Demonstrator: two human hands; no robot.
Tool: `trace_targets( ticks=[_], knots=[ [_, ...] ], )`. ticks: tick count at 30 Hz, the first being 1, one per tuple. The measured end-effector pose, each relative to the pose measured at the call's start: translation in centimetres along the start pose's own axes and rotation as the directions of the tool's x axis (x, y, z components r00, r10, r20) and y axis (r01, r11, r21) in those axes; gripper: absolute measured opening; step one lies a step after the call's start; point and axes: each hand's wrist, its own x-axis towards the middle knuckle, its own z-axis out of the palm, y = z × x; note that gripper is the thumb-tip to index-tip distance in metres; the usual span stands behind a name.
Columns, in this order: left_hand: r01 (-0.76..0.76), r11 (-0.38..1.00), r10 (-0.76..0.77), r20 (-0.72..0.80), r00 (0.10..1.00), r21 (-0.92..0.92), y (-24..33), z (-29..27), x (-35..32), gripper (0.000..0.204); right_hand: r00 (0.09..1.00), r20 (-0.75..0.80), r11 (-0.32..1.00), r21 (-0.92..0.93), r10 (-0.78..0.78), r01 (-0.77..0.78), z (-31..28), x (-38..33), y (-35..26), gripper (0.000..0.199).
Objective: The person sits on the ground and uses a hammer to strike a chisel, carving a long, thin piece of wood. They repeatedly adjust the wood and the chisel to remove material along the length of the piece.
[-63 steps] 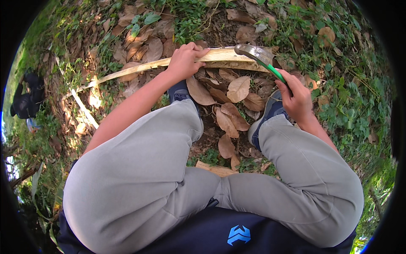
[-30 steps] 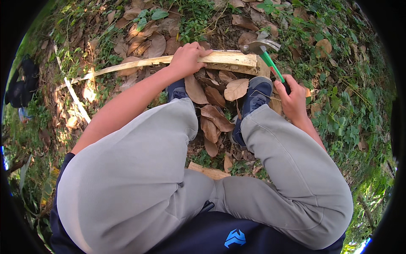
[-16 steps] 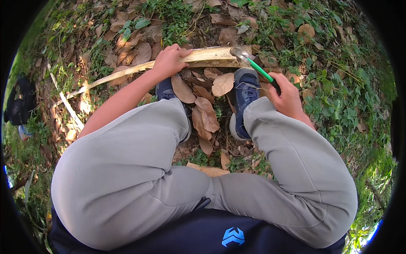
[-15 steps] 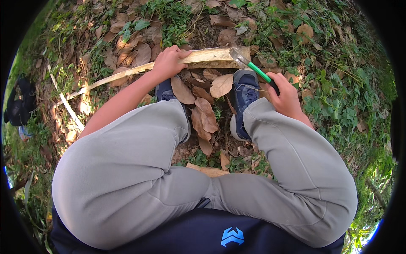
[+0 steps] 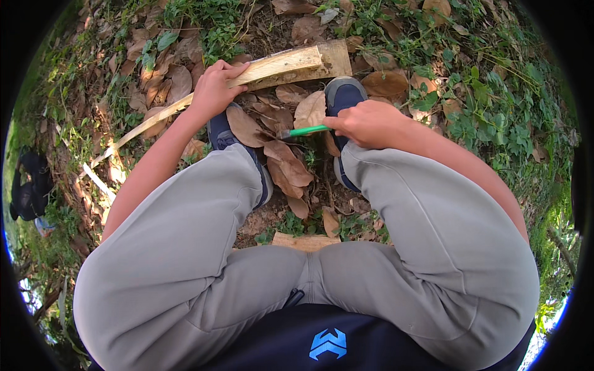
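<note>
In the head view, one left hand, upper left of centre, curls its fingers over one long wooden strip that runs from the left of the frame to the upper centre, its right end over one broader board. One right hand, right of centre, is wrapped around one green-handled hammer pointing left, mid-frame. Two dark blue shoes flank brown leaves at centre, and one wood piece lies lower centre.

- Long strip: bare, dull wood, a bit rough
- Flat board: rough wood
- Hammer handle: smooth and shiny, like plastic
- Trousers: plain matt cloth
- Dead leaves: dry, like paper
</note>
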Motion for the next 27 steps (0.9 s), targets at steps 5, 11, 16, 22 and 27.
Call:
trace_targets(
  ticks=[5, 11, 16, 22, 27],
  knots=[
    [-0.013, 0.999, 0.012, 0.009, 1.000, 0.033, -0.3, -0.1, 0.1, 0.060, 0.896, 0.207, 0.919, 0.105, -0.393, 0.379, 1.4, -0.8, -2.0, 0.036],
    [-0.019, 0.998, 0.019, 0.001, 1.000, 0.052, 0.0, -0.2, 0.0, 0.060, 0.996, 0.001, 0.996, 0.022, -0.089, 0.089, -3.8, -1.9, -0.8, 0.033],
    [-0.022, 0.998, 0.022, -0.009, 1.000, 0.060, -0.2, 0.1, 0.0, 0.060, 0.969, -0.246, 0.984, 0.176, 0.038, 0.006, -4.2, -1.6, 0.0, 0.041],
    [-0.040, 0.998, 0.040, -0.007, 0.999, 0.048, -0.5, 0.1, 0.0, 0.060, 0.990, 0.131, 0.998, 0.050, -0.050, 0.043, -1.0, 0.8, -2.2, 0.048],
    [-0.024, 0.997, 0.025, -0.011, 1.000, 0.068, -0.2, 0.1, 0.3, 0.056, 0.863, 0.444, 0.964, 0.007, -0.242, 0.266, 1.3, 1.9, -4.2, 0.035]
  ],
)
